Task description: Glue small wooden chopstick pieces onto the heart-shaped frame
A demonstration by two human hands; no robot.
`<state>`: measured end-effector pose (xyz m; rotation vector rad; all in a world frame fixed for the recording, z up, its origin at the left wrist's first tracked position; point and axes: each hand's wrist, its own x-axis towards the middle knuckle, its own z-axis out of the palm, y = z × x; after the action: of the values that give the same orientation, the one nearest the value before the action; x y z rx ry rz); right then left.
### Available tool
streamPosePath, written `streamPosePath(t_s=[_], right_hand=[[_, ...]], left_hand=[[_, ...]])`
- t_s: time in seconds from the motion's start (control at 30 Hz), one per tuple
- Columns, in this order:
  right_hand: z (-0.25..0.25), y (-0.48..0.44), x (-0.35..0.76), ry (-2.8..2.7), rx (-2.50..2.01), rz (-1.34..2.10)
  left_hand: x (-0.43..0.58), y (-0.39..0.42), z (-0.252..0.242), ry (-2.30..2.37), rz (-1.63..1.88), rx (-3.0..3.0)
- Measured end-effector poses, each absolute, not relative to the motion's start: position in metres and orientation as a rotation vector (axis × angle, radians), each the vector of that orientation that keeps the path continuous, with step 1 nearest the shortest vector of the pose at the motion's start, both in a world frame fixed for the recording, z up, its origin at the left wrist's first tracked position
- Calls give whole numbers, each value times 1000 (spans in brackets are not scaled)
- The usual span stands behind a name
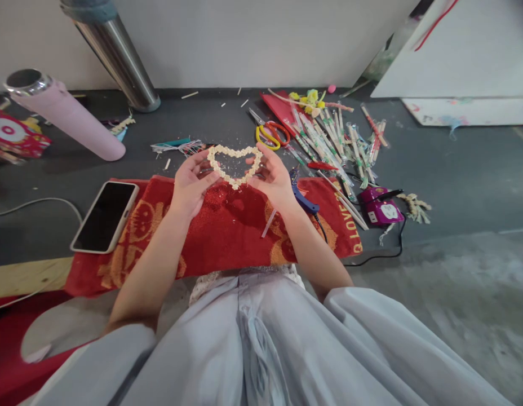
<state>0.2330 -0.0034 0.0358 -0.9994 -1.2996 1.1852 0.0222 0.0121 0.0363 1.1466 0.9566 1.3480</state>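
Observation:
A cream-coloured heart-shaped frame (pixel 236 184), made of small knobbly pieces, is held up between my two hands over the red towel (pixel 227 237). My left hand (pixel 191 183) grips its left side, thumb near the lower edge. On the opposite side, my right hand (pixel 274 177) pinches the heart with thumb and fingers. A blue hot glue gun (pixel 304 200) lies on the towel just right of my right hand. Near my right wrist is a translucent stick (pixel 268 223). Scissors (pixel 272 132) with yellow and orange handles rest behind the heart.
Wrapped chopsticks (pixel 324 135) lie piled at back right, near a purple power adapter (pixel 380 206) with a black cable. On the left are a phone (pixel 105 217), a pink tumbler (pixel 71 118) and a steel flask (pixel 122 62). A white board (pixel 464 51) leans at far right.

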Motion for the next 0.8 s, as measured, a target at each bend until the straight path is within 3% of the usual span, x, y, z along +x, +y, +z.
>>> streamPosePath(t_s=[0.47,0.8], right_hand=[[46,-9,229,-1299,-1036,1119],[38,-7,220,-1275,-961,1332]], left_hand=[[41,-5,47,926,1269,1006],[44,-10,43,948,1330,1145]])
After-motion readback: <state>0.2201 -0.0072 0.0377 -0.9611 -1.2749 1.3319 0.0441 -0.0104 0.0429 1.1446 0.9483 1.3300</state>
